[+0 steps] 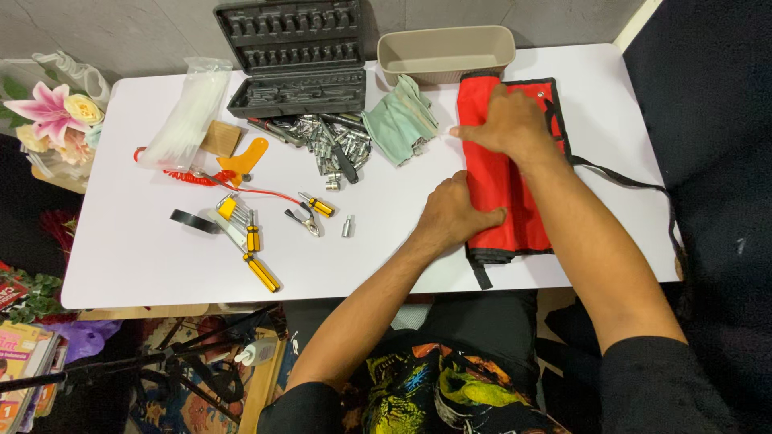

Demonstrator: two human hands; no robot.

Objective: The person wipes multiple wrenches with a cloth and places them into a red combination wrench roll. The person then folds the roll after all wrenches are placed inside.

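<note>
Red fabric with black binding, a tool roll point(507, 189), is lying partly folded at the right side of the white bench point(386, 241), its near end reaching the front edge; a black strap point(619, 178) is trailing off it toward the right. The left hand point(454, 215) is pressing on the roll's near left edge, fingers together and curled over the fold; the right hand point(507, 122) is lying flat on the far part, fingers spread a little and pinning the cloth, not clamped round anything. The roll looks soft and limp, likely light, so it is probably sagging wherever unsupported; whether anything is inside cannot be told. The bound edges and the folded side seem the firmest places to take hold, since the smooth cloth may be sliding on the bench. Beyond the roll a beige tub point(446, 52) is standing; to the left a green cloth point(400, 120), a heap of metal sockets point(326, 145) and an open black case point(296, 56) are lying well apart from both hands.
</note>
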